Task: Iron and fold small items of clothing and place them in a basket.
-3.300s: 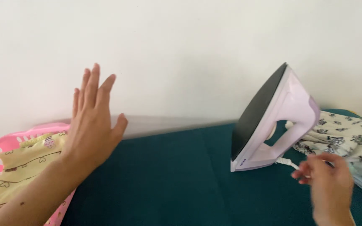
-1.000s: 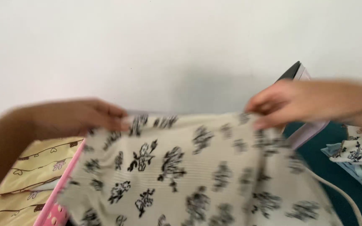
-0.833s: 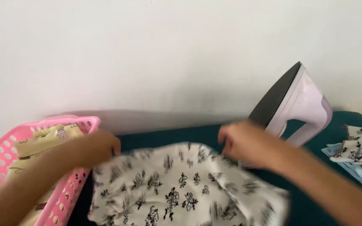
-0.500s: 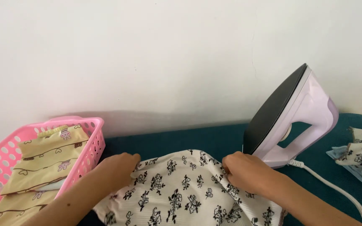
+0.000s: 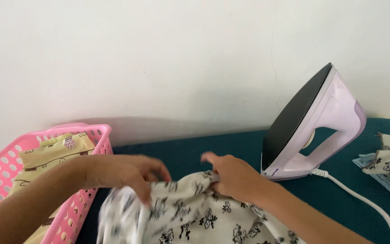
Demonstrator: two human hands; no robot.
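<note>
Head view: left hand and right hand, grip pinching cream floral cloth, lower centre on teal table; iron upright right; pink basket left.

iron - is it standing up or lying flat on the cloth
Standing up. The iron rests on its heel on the green surface, its dark soleplate tilted up and facing left, clear of the flowered cloth that both hands grip.
</note>
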